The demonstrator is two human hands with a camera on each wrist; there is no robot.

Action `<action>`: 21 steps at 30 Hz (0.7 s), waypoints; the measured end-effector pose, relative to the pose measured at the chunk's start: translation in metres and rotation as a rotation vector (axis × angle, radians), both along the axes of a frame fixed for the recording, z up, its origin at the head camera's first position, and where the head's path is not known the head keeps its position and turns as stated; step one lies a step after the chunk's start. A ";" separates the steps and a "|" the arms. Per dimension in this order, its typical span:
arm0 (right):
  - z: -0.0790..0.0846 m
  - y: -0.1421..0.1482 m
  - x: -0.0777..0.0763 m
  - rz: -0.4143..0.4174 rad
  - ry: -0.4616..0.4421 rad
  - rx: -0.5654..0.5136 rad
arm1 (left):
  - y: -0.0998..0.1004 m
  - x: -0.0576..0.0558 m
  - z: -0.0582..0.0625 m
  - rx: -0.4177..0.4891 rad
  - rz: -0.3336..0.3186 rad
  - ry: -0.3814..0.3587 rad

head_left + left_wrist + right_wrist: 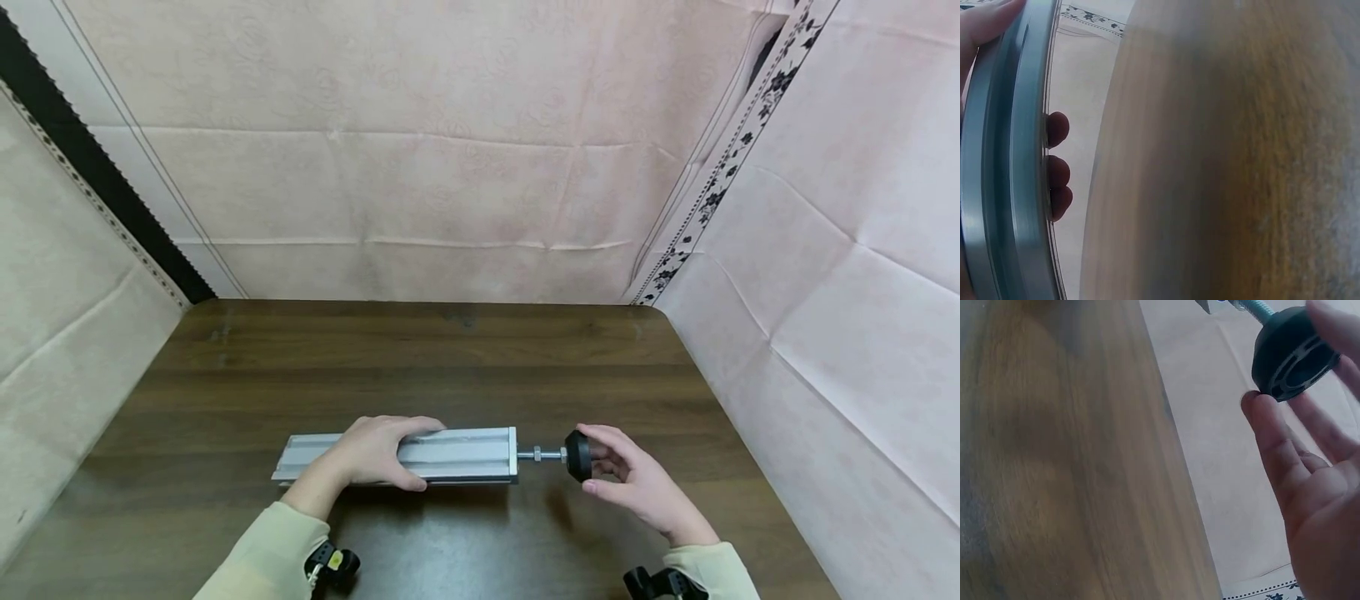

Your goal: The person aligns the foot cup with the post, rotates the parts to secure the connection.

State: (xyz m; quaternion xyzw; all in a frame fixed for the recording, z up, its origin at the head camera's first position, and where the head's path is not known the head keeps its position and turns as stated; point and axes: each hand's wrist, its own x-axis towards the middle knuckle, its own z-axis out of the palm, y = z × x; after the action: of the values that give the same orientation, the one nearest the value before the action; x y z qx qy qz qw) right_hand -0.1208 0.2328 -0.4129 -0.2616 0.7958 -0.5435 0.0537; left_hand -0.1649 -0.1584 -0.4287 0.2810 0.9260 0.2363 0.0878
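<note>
Head view: the left hand (377, 450) grips the metal profile (472, 454) across its width, apparently just above the table (450, 358), likely to steady it. At its 3 o'clock end, a threaded rod (551, 456) bears a black foot (579, 456), pinched by the right hand (636, 482).

Left wrist view: the profile lies toward 9 o'clock; fingertips curl against its 3 o'clock edge, a hold that probably resists twisting.

Right wrist view: the foot sits toward 1 o'clock, held by its rim, which should suit turning.
</note>
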 end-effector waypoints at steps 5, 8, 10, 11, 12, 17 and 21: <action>0.002 -0.003 0.000 -0.091 -0.136 0.022 | 0.001 0.000 0.000 -0.006 0.007 0.000; 0.003 -0.005 -0.001 -0.111 -0.165 0.020 | 0.001 0.000 0.000 -0.006 0.006 0.003; 0.004 -0.005 -0.001 -0.107 -0.162 0.022 | 0.002 0.000 0.000 -0.006 0.005 0.006; 0.004 -0.004 0.000 -0.099 -0.157 0.020 | 0.002 0.000 0.000 -0.004 0.003 0.008; 0.004 -0.003 0.000 -0.093 -0.154 0.018 | 0.002 0.000 0.000 -0.003 0.001 0.010; 0.000 0.004 0.004 -0.008 -0.098 -0.026 | 0.001 0.000 -0.001 0.001 -0.006 0.011; -0.006 0.004 0.004 0.096 -0.001 -0.078 | 0.000 -0.001 -0.002 0.002 -0.002 0.010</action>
State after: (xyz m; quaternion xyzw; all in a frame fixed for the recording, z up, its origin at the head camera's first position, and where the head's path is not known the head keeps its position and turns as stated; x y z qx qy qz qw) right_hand -0.1169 0.2364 -0.4186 -0.3012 0.7604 -0.5710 0.0699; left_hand -0.1659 -0.1580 -0.4305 0.2834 0.9259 0.2357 0.0829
